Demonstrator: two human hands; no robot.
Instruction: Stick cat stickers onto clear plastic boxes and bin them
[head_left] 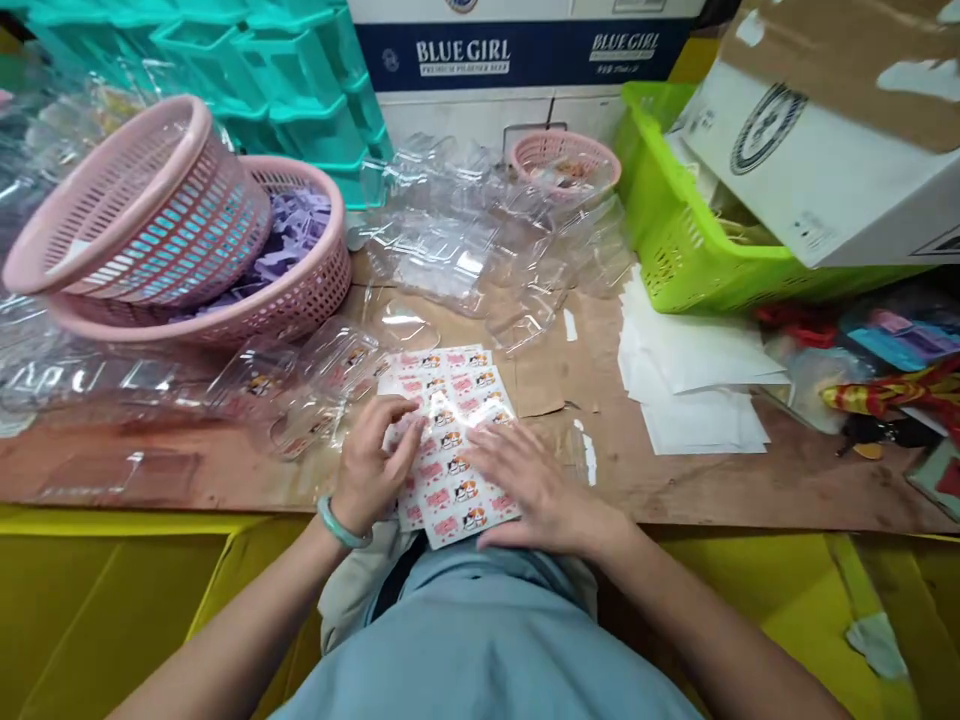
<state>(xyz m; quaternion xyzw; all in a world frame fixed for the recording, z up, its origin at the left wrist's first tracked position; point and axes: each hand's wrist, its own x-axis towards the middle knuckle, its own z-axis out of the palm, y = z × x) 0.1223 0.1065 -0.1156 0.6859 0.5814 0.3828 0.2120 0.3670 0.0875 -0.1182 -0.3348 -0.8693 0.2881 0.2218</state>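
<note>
A sheet of small pink-and-white cartoon stickers [454, 420] lies on the brown table [675, 480] right in front of me. My left hand [373, 465], with a teal bangle on the wrist, curls its fingertips onto the sheet's left edge, pinching at a sticker. My right hand [529, 485] lies flat and spread on the sheet's lower right part, holding it down. Clear plastic blister shells [322, 385], some with stickers inside, lie just left of the sheet.
Two stacked pink baskets [187, 240] with purple pieces stand at the back left. A pile of clear shells [480, 230] fills the back middle, with a small pink basket [566, 165] behind. A green crate [697, 250] and white paper sheets [697, 385] are on the right.
</note>
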